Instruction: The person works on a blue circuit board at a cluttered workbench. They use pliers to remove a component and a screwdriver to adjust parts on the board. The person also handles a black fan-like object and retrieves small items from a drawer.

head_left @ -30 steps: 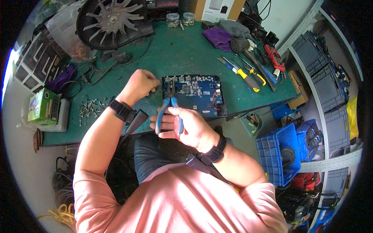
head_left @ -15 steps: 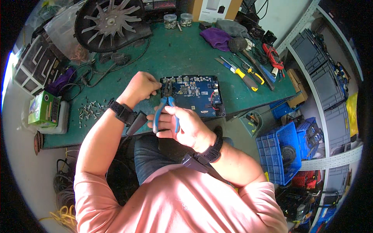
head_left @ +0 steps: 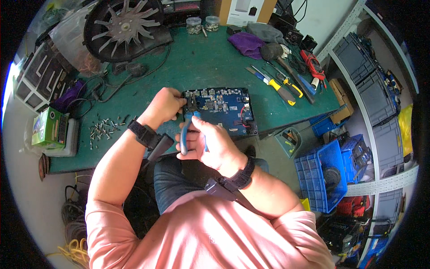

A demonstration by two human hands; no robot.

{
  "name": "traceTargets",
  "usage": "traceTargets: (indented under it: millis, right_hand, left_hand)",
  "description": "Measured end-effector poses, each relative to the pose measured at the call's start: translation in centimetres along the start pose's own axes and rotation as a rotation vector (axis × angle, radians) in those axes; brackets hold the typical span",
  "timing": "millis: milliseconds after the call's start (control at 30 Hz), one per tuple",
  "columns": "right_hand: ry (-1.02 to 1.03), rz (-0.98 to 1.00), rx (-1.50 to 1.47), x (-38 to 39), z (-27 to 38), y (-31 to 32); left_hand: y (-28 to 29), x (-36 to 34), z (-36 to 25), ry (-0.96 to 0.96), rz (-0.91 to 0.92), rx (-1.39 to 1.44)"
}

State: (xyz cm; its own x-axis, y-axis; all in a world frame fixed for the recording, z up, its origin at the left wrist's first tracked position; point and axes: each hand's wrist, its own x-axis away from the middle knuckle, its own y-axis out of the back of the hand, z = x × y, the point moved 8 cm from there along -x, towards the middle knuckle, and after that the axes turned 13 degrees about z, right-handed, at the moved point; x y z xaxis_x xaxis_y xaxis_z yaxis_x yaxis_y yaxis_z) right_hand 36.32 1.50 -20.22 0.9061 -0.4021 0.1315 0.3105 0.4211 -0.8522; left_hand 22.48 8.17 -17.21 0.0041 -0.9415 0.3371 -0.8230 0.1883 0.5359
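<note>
A blue circuit board (head_left: 226, 107) in a shallow black case lies near the front edge of the green workbench. My right hand (head_left: 216, 144) holds blue-handled pliers (head_left: 184, 136), one handle against the fingers and the other partly hidden by the palm. Their dark jaws are over the upper left part of the board; what they grip, if anything, is too small to make out. At the case's left edge is my left hand (head_left: 165, 106), thumb and fingers pinched together there. Whether a small part sits between those fingertips is hidden.
Loose screws (head_left: 104, 128) lie scattered left of my left arm. Screwdrivers (head_left: 281, 91), a hammer (head_left: 295, 76) and a purple cloth (head_left: 247, 45) are at the right. A black bladed fan (head_left: 125, 28) stands far left, beside two screw jars (head_left: 193, 25). Blue crates (head_left: 317, 179) sit below, right.
My left hand has slid slightly nearer along the case's left edge. The pliers' handles have turned a little, and the whole view has shifted slightly.
</note>
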Motion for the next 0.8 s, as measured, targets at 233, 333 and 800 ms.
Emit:
traceTargets:
  millis: [233, 333, 800]
  right_hand:
    - [-0.143, -0.02, 0.123, 0.9, 2.5, 0.8]
    - [-0.236, 0.087, 0.143, 1.4, 3.9, 2.0]
    - [-0.701, 0.237, 0.139, 3.2, 11.7, 4.2]
  left_hand:
    - [-0.6, 0.8, 0.0, 0.012, -0.045, 0.115]
    - [-0.8, 0.3, 0.3, -0.016, -0.05, 0.158]
    - [0.0, -0.8, -1.1, -0.245, -0.058, 0.104]
